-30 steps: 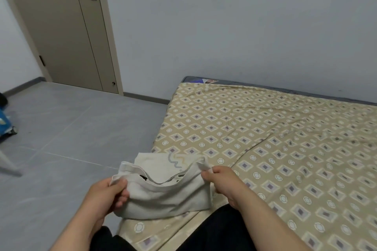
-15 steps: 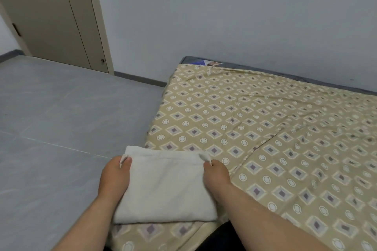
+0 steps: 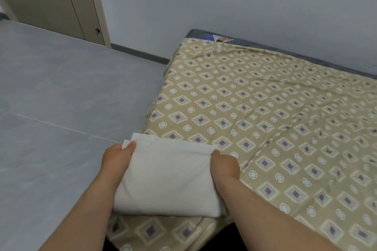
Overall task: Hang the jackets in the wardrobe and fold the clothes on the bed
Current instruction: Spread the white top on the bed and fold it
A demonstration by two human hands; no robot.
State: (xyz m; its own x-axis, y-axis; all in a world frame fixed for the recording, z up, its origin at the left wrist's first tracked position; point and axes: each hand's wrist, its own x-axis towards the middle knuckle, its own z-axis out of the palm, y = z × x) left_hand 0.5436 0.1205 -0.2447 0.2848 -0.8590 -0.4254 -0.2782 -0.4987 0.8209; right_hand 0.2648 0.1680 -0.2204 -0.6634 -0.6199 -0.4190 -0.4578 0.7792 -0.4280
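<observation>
A white garment (image 3: pixel 169 177), folded into a flat rectangle, lies on the near left corner of the bed (image 3: pixel 265 108). The bed has a tan sheet patterned with diamonds and circles. My left hand (image 3: pixel 117 160) grips the garment's far left corner, thumb on top. My right hand (image 3: pixel 224 166) pinches its far right corner. Both forearms reach in from the bottom of the view along the garment's sides.
Grey tiled floor (image 3: pixel 61 98) lies to the left of the bed. A beige door (image 3: pixel 51 0) stands at the far left, against a pale wall. The dark mattress edge (image 3: pixel 295 53) shows along the wall behind the sheet.
The garment went from being held up, loose and half folded, to lying flat and folded on the bed corner. The view has tilted down and moved closer.
</observation>
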